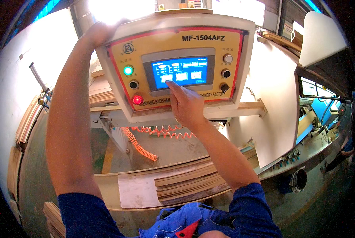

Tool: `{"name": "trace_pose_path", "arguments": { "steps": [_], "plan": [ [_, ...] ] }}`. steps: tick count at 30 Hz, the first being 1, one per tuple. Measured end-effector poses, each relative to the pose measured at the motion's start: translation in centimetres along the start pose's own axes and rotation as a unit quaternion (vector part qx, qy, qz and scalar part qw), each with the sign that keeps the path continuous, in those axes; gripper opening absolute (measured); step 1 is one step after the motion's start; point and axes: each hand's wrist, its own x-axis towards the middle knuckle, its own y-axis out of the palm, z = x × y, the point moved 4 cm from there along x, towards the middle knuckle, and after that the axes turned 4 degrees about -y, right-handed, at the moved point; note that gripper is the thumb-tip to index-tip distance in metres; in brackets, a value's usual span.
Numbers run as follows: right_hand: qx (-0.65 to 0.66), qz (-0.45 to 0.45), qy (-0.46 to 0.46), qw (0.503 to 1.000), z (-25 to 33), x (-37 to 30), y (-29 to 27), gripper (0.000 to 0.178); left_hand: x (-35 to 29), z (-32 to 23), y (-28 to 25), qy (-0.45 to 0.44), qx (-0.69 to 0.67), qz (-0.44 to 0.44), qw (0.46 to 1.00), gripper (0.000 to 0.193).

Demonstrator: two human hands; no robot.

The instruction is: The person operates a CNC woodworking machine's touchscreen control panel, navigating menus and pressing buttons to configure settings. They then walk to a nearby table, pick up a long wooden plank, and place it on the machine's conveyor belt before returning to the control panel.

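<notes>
A control panel point(130, 40) with a pale casing and a yellow face fills the upper middle, tilted toward me. My left hand point(100, 35) grips its upper left corner; bright glare and the casing hide most of those fingers. My right hand point(187, 105) holds nothing. Its index finger stretches out to the lower left of the lit blue touchscreen point(203, 81), while its other fingers curl under. Left of the screen are a glowing green button point(128, 70), a black button point(134, 84) and a glowing red button point(137, 99). A white button point(228, 58) and black knobs point(225, 87) sit on the right.
Below the panel hang orange coiled hoses point(140, 144). Stacked boards point(191, 180) lie beside a pale sheet point(136, 190) in front of me. A large white machine cover point(274, 107) and a round duct opening point(299, 179) stand at right. More boards point(29, 119) lean at left.
</notes>
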Motion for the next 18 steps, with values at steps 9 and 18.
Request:
{"name": "trace_pose_path", "arguments": {
  "steps": [9,18],
  "plan": [
    [-0.045,0.044,0.002,0.998,0.2,0.6,0.5,0.038,1.7,2.2,1.2,-0.105,-0.018,0.003,0.994,0.052],
    [-0.042,0.031,0.023,0.998,-0.6,-1.0,-0.3,0.039,0.1,-0.5,0.2,-0.013,0.008,0.013,1.000,0.046]
  ]
}}
